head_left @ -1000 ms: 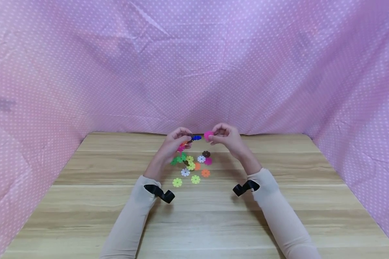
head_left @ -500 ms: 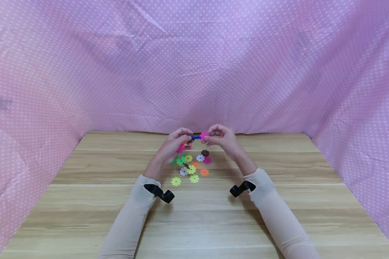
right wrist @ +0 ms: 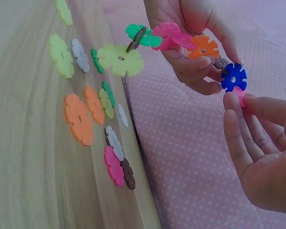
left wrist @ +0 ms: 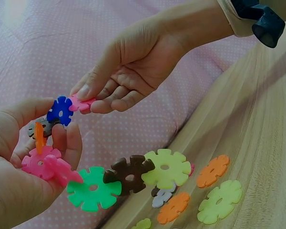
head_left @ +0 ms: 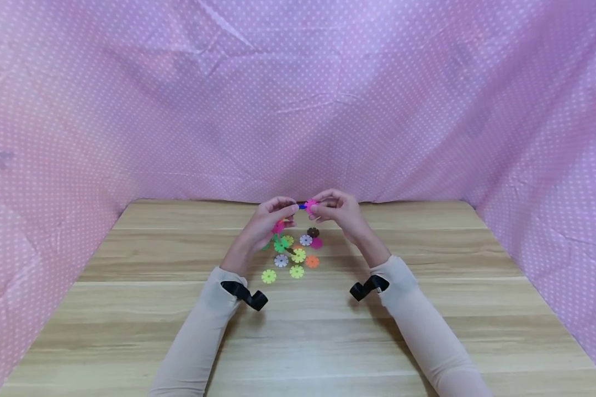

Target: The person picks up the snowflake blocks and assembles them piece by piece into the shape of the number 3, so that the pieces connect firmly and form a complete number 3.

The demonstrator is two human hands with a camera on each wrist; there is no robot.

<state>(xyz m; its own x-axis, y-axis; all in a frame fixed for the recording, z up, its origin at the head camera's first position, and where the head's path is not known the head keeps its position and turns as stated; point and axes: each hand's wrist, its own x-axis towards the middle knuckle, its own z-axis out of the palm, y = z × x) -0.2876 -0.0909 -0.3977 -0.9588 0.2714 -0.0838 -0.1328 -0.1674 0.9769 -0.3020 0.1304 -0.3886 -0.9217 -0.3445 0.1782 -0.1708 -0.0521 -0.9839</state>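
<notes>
My left hand [head_left: 270,220] holds a chain of slotted plastic flower-shaped discs above the table's far part. From the free end the chain runs through a yellow disc [left wrist: 177,176], a brown disc [left wrist: 118,171], a green disc [left wrist: 93,201], two pink ones, an orange disc [right wrist: 197,48] and a dark one to a blue disc [left wrist: 62,105]. My right hand [head_left: 342,214] pinches another pink disc [left wrist: 81,103] between thumb and fingers. That pink disc touches the blue disc's edge; fingers partly cover it, so I cannot tell how deep the slots engage.
Several loose discs lie on the wooden table [head_left: 298,331] beneath the hands, among them a yellow disc [head_left: 265,277], an orange disc [right wrist: 72,120] and a white disc [head_left: 277,261]. A pink dotted cloth [head_left: 298,110] hangs behind the table's far edge.
My right hand has moved left with its pink disc, closing the gap to the blue disc. The left hand stays nearly in place, while the chain's hanging end has swung slightly right.
</notes>
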